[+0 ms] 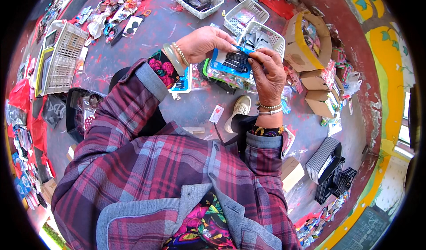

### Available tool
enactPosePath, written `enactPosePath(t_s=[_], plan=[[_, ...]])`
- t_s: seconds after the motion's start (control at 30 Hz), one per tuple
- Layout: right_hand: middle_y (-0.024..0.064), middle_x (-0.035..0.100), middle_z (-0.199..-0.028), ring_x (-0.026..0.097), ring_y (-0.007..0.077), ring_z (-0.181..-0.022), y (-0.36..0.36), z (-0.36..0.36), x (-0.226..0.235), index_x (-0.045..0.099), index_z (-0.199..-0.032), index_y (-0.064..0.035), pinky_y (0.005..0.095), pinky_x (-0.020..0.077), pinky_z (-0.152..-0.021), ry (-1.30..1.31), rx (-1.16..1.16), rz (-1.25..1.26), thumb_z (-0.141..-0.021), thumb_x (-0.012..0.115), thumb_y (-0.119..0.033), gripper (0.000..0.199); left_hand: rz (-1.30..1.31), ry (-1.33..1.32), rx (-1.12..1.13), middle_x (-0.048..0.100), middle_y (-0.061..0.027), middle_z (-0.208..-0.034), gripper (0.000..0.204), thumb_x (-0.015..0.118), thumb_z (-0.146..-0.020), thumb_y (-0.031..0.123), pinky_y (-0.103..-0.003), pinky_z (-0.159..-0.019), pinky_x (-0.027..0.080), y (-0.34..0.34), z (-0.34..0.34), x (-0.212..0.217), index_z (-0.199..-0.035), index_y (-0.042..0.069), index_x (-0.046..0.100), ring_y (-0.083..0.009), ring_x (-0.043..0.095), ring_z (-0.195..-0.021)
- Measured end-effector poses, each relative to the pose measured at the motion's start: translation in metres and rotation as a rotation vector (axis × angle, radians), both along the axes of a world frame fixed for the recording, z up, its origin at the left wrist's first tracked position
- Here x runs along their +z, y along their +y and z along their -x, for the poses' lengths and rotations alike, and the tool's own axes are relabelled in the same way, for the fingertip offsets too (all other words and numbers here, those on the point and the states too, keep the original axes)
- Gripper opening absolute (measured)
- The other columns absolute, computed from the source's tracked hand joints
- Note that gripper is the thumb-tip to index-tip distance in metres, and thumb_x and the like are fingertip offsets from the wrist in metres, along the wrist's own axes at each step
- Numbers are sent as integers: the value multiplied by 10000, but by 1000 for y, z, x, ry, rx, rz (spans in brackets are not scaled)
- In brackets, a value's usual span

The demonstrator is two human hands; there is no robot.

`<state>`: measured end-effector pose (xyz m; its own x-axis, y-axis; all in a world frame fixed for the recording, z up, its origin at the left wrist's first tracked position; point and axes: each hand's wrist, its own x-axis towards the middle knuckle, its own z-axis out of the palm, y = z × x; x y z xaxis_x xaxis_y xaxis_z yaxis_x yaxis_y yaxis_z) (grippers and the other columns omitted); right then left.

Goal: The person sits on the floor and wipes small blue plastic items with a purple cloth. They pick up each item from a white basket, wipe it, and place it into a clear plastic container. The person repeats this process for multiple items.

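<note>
Fingertips (231, 46) of the left hand (198, 46) pinch the top edge of a blue card (242, 73); right hand (269, 71) has the same edge from the other side, betw. thumb and finger — both grasping, neither free. Card's held up in the air, a bit tilted, w/ a close row of thin dark pins (236, 61) across it, prob. hairpins.

Progress, my read: pins are on and lined up, so this card looks mostly filled; anything left seems to be at the top edge, where the hands meet. Can't tell exactly what — fingers cover it.

Below the L wrist: second blue card (181, 84) w/ dark pcs, on a white-edged tray; looks loaded too, can't say if finished. Under the held card, small colourful packets (233, 82), partly hidden. Just past it, a white basket (278, 39) of flat grey pcs (255, 41), so some stock prob. remains. Farther out, a smaller white basket (265, 17) w/ clear bags, then a third basket (212, 11) of dark items; cardboard box (296, 50) off R, misc. stuff inside.
</note>
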<state>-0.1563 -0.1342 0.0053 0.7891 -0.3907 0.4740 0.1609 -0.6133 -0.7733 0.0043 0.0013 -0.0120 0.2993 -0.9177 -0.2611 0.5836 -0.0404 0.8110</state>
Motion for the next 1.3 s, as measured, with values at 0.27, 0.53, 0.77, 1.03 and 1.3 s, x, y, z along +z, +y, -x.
enactPosePath(t_s=[0.27,0.53,0.77,1.03,1.3], plan=[[47,563,-843,535,127,-718,-7,1,-9,599,-893,-11,236,441,-641,64,40,-70,-822,612,-44,79,-4,-128,-21,646,-76,-852,176,646,-784,37,-231,-735,494,-2,7,4,-938,-48,633,-122,612,-774],[38,557,-833,526,102,-736,-4,6,-2,590,-906,17,224,438,-662,276,32,-459,-839,611,-81,121,5,-173,-40,647,-67,-845,174,660,-772,33,-232,-711,496,-1,7,3,-929,-37,638,-114,607,-759],[46,590,-906,532,76,-671,-17,6,-11,634,-848,28,190,423,-567,208,162,-265,-816,612,-48,85,-3,-318,-59,642,-44,-827,159,650,-761,27,-215,-683,491,-1,7,5,-916,-10,649,-99,599,-735],[52,594,-894,553,87,-720,-11,9,-1,643,-815,28,211,449,-603,356,114,-536,-764,626,-28,78,-73,-430,-115,630,-19,-797,156,644,-771,51,-214,-685,475,0,10,10,-918,-3,652,-79,577,-738],[79,606,-860,584,237,-828,5,2,-6,656,-788,-38,312,467,-720,108,-90,278,-676,645,-9,116,-110,-305,-78,647,-45,-827,159,636,-772,30,-217,-711,470,-2,6,-3,-921,-21,657,-99,584,-747]])
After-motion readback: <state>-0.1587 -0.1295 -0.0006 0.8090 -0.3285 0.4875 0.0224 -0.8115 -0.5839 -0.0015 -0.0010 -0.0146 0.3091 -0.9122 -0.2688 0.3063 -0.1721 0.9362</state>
